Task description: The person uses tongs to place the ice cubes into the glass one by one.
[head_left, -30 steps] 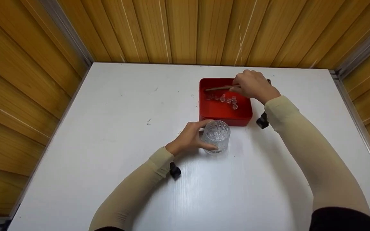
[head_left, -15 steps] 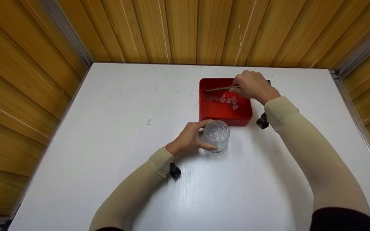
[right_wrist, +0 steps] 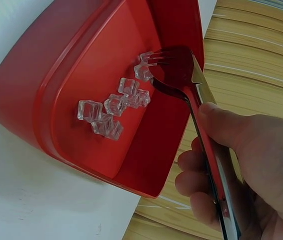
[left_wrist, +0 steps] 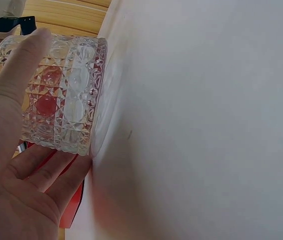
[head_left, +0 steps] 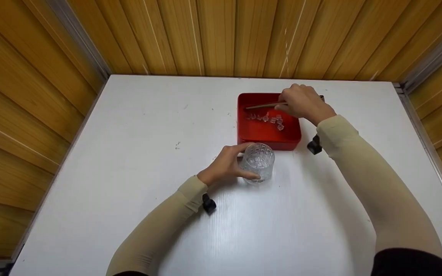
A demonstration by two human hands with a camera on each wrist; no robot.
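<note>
My left hand [head_left: 226, 165] holds a clear cut-glass tumbler [head_left: 261, 163], thumb on the near side and fingers round the far side. The tumbler stands upright on the white table, in front of a red square box [head_left: 269, 145]; whether it holds anything is hard to tell. Over the box's back right corner, my right hand [head_left: 301, 101] grips metal tongs [right_wrist: 206, 145], thumb on one arm and fingers round the other. Their fork-like tips reach down among clear ice cubes [right_wrist: 115, 105] in the box. A cube [right_wrist: 143, 72] lies right at the tips; whether they pinch it I cannot tell.
The white table [head_left: 136, 161] carries the box and tumbler right of its middle. Wood-look panels [head_left: 217, 38] rise behind the table and along both sides. A small black camera [head_left: 208, 204] sits at the left wrist, another camera [head_left: 314, 145] at the right.
</note>
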